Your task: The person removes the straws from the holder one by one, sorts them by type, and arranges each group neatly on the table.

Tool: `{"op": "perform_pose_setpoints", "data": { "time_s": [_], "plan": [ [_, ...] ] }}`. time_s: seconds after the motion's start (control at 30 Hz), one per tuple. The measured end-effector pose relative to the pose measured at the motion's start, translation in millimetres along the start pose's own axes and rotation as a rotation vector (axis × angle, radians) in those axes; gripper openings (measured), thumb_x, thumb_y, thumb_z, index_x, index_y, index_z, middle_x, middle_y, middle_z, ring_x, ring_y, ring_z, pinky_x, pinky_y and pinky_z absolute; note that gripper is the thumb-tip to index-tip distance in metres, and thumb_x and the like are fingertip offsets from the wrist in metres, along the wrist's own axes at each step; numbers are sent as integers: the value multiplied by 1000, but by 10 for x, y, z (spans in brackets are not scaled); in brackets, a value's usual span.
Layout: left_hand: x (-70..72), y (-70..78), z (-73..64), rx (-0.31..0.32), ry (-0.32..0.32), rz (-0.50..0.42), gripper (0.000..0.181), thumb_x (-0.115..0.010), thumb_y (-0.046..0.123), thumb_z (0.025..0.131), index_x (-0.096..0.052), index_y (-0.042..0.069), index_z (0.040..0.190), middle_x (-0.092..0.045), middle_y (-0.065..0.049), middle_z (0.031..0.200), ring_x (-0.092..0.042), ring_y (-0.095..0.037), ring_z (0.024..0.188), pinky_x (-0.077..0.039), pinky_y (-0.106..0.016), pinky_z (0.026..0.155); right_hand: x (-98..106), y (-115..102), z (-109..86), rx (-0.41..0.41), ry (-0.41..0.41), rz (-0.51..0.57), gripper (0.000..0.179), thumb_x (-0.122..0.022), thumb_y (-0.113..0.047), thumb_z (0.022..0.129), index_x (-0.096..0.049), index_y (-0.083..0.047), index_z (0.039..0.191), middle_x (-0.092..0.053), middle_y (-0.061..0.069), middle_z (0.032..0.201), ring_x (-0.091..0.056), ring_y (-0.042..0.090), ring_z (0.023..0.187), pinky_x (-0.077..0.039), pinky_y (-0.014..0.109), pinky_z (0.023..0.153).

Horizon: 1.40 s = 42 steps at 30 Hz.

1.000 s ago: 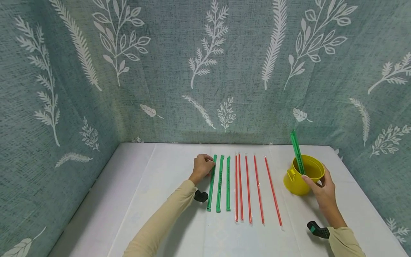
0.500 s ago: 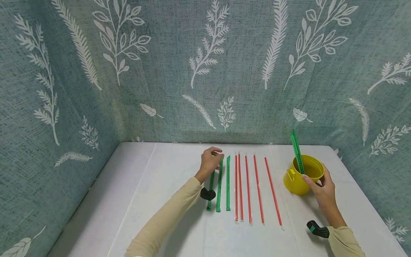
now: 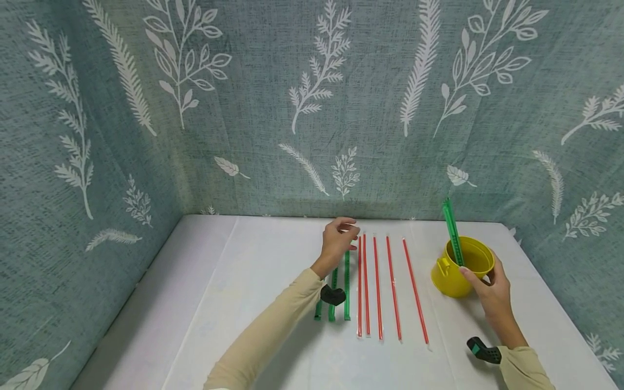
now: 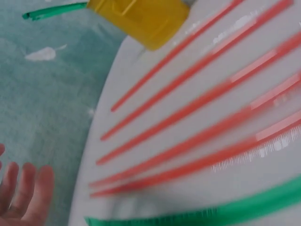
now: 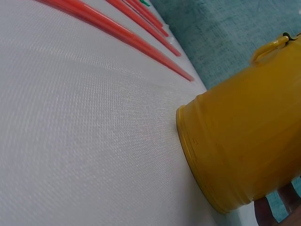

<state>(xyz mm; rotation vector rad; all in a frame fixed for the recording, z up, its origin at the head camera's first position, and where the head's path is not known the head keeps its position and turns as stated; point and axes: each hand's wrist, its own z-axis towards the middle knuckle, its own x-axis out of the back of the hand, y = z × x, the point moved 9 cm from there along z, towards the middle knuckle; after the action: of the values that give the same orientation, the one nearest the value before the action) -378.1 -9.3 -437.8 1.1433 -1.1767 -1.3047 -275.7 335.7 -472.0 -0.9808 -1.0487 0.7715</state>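
Observation:
My left hand [image 3: 337,238] is over the far ends of the green-wrapped straws [image 3: 347,281], fingers loosely bent with nothing in them. It partly covers these straws in the head view. Just right of it lie several red straws [image 3: 377,287] in clear wrappers, side by side. At the right, my right hand [image 3: 494,292] grips a small yellow bucket [image 3: 450,279] by its side, thumb at the near rim. Green-wrapped straws [image 3: 452,233] lean out of the bucket, close to the thumb. In the right wrist view the bucket [image 5: 244,132] appears large, with fingers [image 5: 265,212] behind it.
A white cloth [image 3: 205,303] covers the table. Patterned green-grey fabric [image 3: 263,108] hangs along the back and both sides. Each wrist carries a black camera mount, one at the left wrist [image 3: 333,296] and one at the right wrist [image 3: 482,350].
My left hand has moved rightward across the green straws, from the leftmost one to the rightmost, without lifting any. The right hand and the bucket have stayed put.

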Motion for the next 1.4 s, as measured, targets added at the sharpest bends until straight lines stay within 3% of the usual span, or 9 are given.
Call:
{"op": "perform_pose_setpoints", "data": {
  "time_s": [0.1, 0.33, 0.43, 0.57, 0.67, 0.83, 0.97, 1.4],
  "plan": [
    [-100, 79, -23, -41, -9, -38, 24, -64, 5, 89, -63, -1, 113, -61, -19, 99, -62, -40, 89, -55, -56, 71, -4, -1, 2, 5, 3, 6, 71, -61, -25, 93, -20, -26, 151, -35, 5, 145, -36, 7, 122, -34, 20, 104],
    [-374, 204, -53, -89, -18, -68, 22, -65, 7, 88, -65, 4, 110, -63, -11, 95, -63, -32, 85, -57, -52, 71, -8, 21, 3, -21, 10, 23, 72, -61, -27, 93, -19, -26, 152, -32, 6, 147, -31, 17, 131, -23, 43, 115],
    [-509, 233, -56, -100, -29, -62, 21, -66, 8, 88, -65, 5, 109, -64, -9, 94, -64, -27, 82, -58, -47, 69, 4, 29, -4, -25, 19, 11, 72, -61, -27, 93, -19, -27, 152, -32, 6, 147, -32, 15, 130, -24, 39, 115],
    [-664, 267, -61, -100, -35, -58, 21, -67, 8, 87, -66, 6, 108, -64, -5, 92, -64, -17, 77, -60, -41, 66, 3, 12, -10, -14, 22, -8, 72, -61, -26, 93, -19, -27, 151, -33, 5, 145, -34, 7, 123, -30, 21, 108],
    [-773, 286, -57, -99, -29, -83, 21, -68, 7, 86, -67, 6, 107, -64, -3, 90, -63, -12, 75, -60, -40, 65, 1, 4, -12, -6, 19, -10, 71, -61, -26, 93, -19, -26, 151, -34, 5, 145, -34, 4, 120, -33, 16, 104],
    [-961, 326, -65, -101, -34, -114, 20, -69, 7, 85, -67, 8, 106, -64, 2, 88, -62, -9, 74, -59, -42, 68, 1, 18, 1, -11, 18, 7, 71, -61, -26, 93, -19, -26, 151, -33, 5, 146, -34, 9, 125, -28, 31, 112],
    [-1104, 330, -67, -95, -24, -135, 20, -70, 6, 85, -68, 10, 104, -64, 0, 88, -61, -8, 73, -60, -37, 65, -14, 33, 19, -22, 8, 18, 73, -61, -28, 93, -18, -27, 152, -31, 6, 148, -31, 17, 131, -23, 42, 115],
    [-1523, 293, -51, -29, -20, -167, 23, -73, 4, 81, -67, 12, 103, -66, -3, 89, -64, -13, 71, -57, -24, 60, -4, 12, 8, -14, 8, 23, 73, -62, -27, 93, -19, -25, 152, -33, 6, 147, -32, 16, 131, -26, 40, 114]
  ]
}}
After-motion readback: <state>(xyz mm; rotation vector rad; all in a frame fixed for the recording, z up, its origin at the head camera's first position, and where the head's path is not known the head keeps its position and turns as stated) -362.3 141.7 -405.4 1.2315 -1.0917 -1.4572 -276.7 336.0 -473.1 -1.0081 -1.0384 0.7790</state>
